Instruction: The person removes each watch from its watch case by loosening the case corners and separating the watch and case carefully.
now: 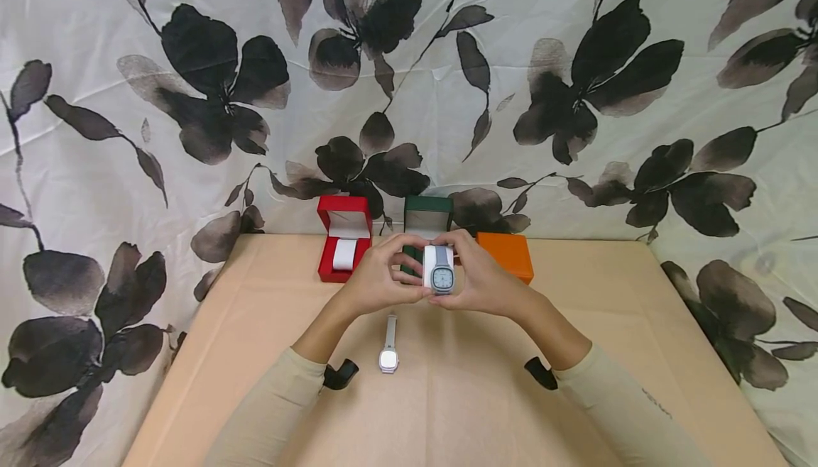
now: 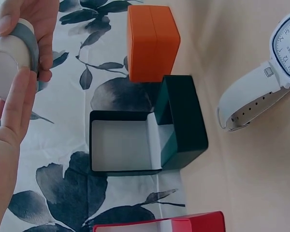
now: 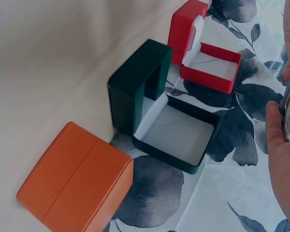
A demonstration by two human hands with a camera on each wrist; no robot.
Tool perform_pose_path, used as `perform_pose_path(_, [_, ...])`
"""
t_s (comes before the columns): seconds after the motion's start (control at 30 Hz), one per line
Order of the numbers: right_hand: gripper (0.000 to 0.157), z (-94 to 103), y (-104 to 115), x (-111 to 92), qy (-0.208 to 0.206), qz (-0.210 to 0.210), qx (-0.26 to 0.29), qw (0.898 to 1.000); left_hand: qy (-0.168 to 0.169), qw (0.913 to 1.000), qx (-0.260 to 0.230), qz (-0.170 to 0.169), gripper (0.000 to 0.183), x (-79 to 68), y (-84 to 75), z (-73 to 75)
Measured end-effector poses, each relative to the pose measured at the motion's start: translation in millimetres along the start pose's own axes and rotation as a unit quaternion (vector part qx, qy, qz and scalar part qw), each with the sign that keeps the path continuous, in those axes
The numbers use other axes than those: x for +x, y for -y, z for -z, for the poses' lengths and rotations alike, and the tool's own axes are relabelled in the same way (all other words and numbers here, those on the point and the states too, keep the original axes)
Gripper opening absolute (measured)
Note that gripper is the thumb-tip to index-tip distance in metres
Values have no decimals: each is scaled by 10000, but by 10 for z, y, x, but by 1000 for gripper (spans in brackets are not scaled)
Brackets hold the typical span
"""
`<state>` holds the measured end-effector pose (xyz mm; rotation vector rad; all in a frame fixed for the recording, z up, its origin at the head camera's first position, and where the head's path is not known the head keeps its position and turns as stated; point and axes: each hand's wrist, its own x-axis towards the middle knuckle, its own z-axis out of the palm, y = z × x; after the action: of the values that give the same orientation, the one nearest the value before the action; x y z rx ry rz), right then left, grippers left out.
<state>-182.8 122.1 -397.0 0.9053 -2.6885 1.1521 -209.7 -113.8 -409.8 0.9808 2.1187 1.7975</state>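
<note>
A watch with a blue-grey strap and a squarish pale-blue dial [image 1: 442,279] is wrapped round a white cushion [image 1: 428,262]. My left hand [image 1: 383,275] holds the cushion from the left, fingers and thumb curved about its side. On the other side my right hand [image 1: 487,281] grips the watch and cushion between thumb and fingers. Both hands are raised in front of an open green box [image 1: 428,216], hiding much of its base. In the left wrist view, left fingertips touch the cushion's rounded end [image 2: 4,71]. The right wrist view shows only the edge of the held watch.
An open red box [image 1: 344,222] with a white cushion stands left of the green one. To the right sits a closed orange box [image 1: 508,255]. A white watch [image 1: 388,355] lies on the table [image 1: 460,410] nearer me. Floral cloth [image 1: 473,126] hangs behind.
</note>
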Motion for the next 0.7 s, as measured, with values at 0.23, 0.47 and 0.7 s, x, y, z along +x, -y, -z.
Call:
perform_pose_path(0.23, [92,-11,-10,7,5,64,-35,10000,-3,10000,18,21,68,-1,1,3])
perform_pose_path(0.47, [90,-41,58,-37,39,60,-47,10000,47,9999,-17,-89,68,-46,-33,-5])
perform_pose_path(0.7, [90,-54,91,-72,74,51,15,10000,128,9997,109,-176,67,-80,-44,5])
